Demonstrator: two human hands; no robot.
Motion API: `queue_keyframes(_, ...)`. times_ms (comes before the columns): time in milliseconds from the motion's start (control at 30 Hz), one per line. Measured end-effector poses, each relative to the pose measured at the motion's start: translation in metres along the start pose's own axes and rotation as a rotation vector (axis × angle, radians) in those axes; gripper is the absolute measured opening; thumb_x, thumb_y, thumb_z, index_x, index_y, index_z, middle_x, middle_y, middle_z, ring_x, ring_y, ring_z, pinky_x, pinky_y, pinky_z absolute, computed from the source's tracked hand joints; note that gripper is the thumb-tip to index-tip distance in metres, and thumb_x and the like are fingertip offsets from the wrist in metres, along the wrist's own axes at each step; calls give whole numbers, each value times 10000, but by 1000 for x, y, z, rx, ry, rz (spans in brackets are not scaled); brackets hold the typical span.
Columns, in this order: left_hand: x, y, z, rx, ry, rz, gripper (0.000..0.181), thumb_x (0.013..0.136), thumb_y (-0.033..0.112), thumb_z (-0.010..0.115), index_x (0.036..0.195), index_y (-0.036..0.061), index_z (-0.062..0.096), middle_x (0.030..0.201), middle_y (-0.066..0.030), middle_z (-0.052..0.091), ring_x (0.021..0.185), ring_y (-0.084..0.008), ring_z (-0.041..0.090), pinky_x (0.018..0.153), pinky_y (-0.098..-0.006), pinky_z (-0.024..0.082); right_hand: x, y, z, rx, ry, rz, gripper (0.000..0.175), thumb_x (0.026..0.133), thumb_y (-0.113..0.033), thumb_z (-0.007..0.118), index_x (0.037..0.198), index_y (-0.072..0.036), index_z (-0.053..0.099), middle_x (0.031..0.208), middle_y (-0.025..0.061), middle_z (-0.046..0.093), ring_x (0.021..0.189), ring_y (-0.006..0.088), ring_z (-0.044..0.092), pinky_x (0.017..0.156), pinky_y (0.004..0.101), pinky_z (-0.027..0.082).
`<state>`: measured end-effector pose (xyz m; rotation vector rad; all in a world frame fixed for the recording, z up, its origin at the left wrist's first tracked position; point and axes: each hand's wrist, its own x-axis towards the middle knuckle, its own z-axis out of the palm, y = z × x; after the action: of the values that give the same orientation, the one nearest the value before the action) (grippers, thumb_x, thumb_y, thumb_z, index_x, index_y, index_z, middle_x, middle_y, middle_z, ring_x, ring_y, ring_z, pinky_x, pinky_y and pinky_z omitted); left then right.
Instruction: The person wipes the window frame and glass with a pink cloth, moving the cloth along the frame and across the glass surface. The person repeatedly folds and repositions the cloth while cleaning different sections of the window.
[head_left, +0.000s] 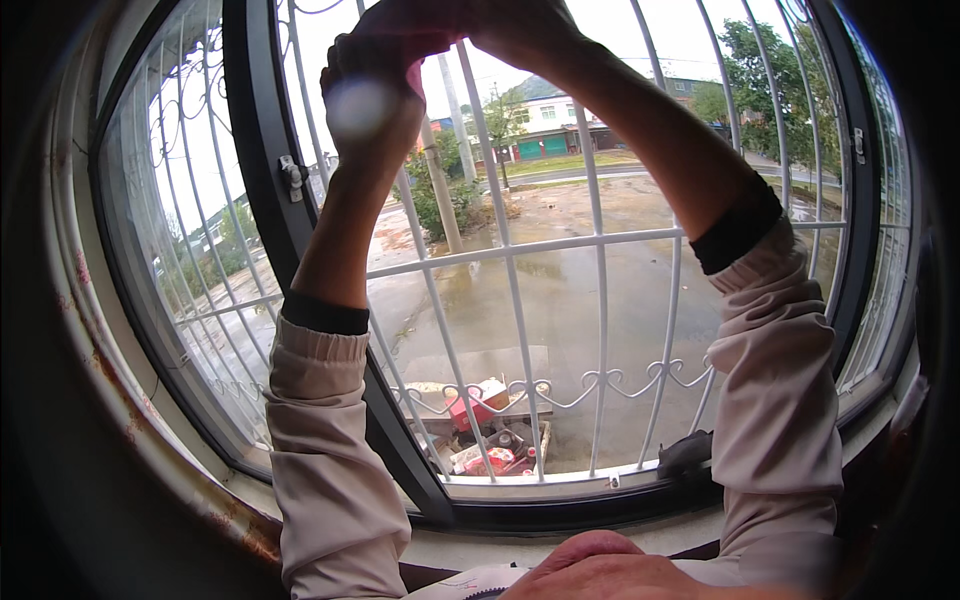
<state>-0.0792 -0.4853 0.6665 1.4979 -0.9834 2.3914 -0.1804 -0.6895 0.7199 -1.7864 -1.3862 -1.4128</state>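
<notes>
Both my hands are raised at the top of the view, in front of a barred window. My left hand has its fingers curled around a dark pink thing, which looks like cloth; a pale glare spot covers part of that hand. Close beside it, my right hand is bent inward toward the same pink thing. It is dark against the bright sky and partly cut off by the upper edge, so its fingers cannot be made out. Beige sleeves with black cuffs cover my forearms below the wrists.
A dark sash frame with a latch stands left of my left forearm. White metal bars cross the opening. A black object rests on the sill at right. Outside are a red box, clutter and wet ground.
</notes>
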Motion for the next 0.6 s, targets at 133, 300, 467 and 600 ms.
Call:
queue_keyframes(133, -42, 27, -1, -226, 71, 11, 427, 903, -13, 763, 1314, 86, 700, 1323, -160, 680, 1231, -363, 662, 1031, -458, 552, -49, 6, 50, -731, 128, -404, 282, 837, -49, 792, 1096, -117, 703, 1212, 64, 676, 1110, 290, 663, 962, 457, 544)
queue_keyframes(300, -204, 99, -79, -343, -306, -164, 636, 892, 151, 841, 1455, -28, 605, 1540, -290, 546, 1451, -504, 518, 1248, -579, 406, -228, -30, 79, -795, -188, -260, 195, 850, -125, 770, 1036, -138, 713, 1193, 7, 637, 1111, 191, 605, 1010, 404, 531)
queue_keyframes(467, -317, 174, -152, -448, -548, -195, 696, 1032, 306, 645, 1580, -72, 443, 1641, -359, 399, 1543, -581, 352, 1277, -660, 285, -333, -81, 85, -680, -430, -353, 226, 811, -180, 748, 1025, -151, 683, 1242, 3, 624, 1212, 179, 585, 1227, 419, 436)
queue_keyframes(600, -261, 157, -116, -318, -394, -229, 784, 1017, 316, 682, 1548, -186, 396, 1609, -385, 419, 1515, -579, 395, 1272, -633, 323, -275, -50, 72, -700, -298, -319, 231, 842, -184, 761, 1063, -158, 702, 1281, 3, 650, 1222, 185, 590, 1235, 441, 459)
